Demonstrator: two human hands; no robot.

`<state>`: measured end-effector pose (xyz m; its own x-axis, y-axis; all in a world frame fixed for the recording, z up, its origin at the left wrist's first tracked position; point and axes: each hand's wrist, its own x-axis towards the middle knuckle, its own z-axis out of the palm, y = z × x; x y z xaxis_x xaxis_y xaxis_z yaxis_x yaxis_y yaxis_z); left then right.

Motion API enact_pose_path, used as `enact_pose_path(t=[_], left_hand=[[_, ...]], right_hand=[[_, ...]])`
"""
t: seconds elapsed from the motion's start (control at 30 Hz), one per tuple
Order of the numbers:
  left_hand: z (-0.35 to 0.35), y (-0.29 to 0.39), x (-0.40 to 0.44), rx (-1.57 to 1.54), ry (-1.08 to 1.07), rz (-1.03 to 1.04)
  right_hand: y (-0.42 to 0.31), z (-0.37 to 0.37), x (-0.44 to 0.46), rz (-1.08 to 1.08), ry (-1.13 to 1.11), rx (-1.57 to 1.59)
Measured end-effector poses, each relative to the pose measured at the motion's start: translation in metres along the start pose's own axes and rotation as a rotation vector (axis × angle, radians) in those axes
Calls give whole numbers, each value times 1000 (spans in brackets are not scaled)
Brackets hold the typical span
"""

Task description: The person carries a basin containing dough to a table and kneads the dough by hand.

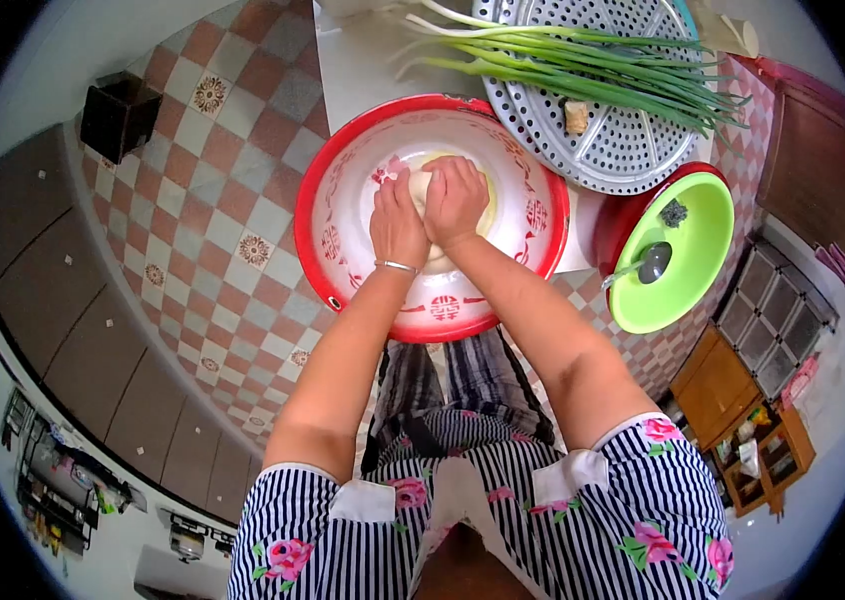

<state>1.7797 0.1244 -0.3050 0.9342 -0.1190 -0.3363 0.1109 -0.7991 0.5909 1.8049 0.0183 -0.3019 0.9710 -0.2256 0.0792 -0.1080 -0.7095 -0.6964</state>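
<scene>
A lump of pale dough (pixel 422 190) lies in a white enamel basin (pixel 310 225) with a red rim and red printed patterns. My left hand (pixel 400 222), with a silver bracelet at the wrist, presses against the dough's left side, its fingers curled around it. From the right, my right hand (pixel 455 202) grips the dough too, fingers bent over its top. Both hands are close together, nearly touching, and hide much of the dough. A yellowish film shows on the basin floor beside my right hand.
Spring onions (pixel 583 62) lie across perforated metal steamer trays (pixel 633 150) behind the basin, with a small tan piece (pixel 576 117) on top. To the right, a green bowl (pixel 708 255) holds a metal ladle (pixel 654 262) and a grey scouring pad (pixel 674 213). A dark bin (pixel 120 116) stands on the tiled floor.
</scene>
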Motion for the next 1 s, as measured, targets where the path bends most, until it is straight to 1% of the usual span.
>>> enact_pose_path(t=[0.07,0.17,0.3,0.4,0.43,0.47,0.5,0.53,0.57,0.6,0.67,0.7,0.73,0.77,0.83,0.87,0.9,0.97,1.0], left_hand=[[-4,5,9,-13,-65,-70],[-1,6,15,29,25,-37],[-3,11,24,48,-19,-121],[1,-11,31,-15,-139,-62],[-12,-20,43,-98,-347,5],[-17,-21,34,-358,-457,-184],[-63,11,22,-619,-559,-372],[-90,30,13,-880,-659,-566],[-73,17,-2,-534,-678,-305],[-57,3,-16,-171,-632,-69],[-40,-1,-61,-294,-400,113],[-46,7,-73,-238,-329,182],[-50,13,-82,-183,-262,248],[-51,14,-88,-89,-251,260],[-37,10,-93,23,-152,311],[-30,6,-92,80,-99,333],[-26,5,-89,103,-2,385],[-17,-1,-75,144,96,397],[-12,-2,-69,159,138,404]], right_hand=[[2,4,8,21,-17,-8],[7,12,20,76,-60,-54],[6,16,31,165,-148,-110],[1,12,42,221,-276,-145],[-7,0,44,323,-356,3],[-11,-17,48,424,-433,152],[-17,-29,49,519,-508,304],[-21,-36,39,536,-480,262],[-25,-42,19,558,-453,220],[-29,-49,2,574,-421,178],[-46,-58,-39,384,-157,34],[-46,-60,-55,315,-106,-17],[-44,-61,-68,248,-59,-69],[-44,-60,-80,202,-27,-65],[-38,-55,-93,110,36,-60],[-33,-48,-93,76,71,-55],[-28,-42,-92,41,103,-49],[-18,-30,-84,-39,173,-69],[-17,-26,-76,-25,158,-68]])
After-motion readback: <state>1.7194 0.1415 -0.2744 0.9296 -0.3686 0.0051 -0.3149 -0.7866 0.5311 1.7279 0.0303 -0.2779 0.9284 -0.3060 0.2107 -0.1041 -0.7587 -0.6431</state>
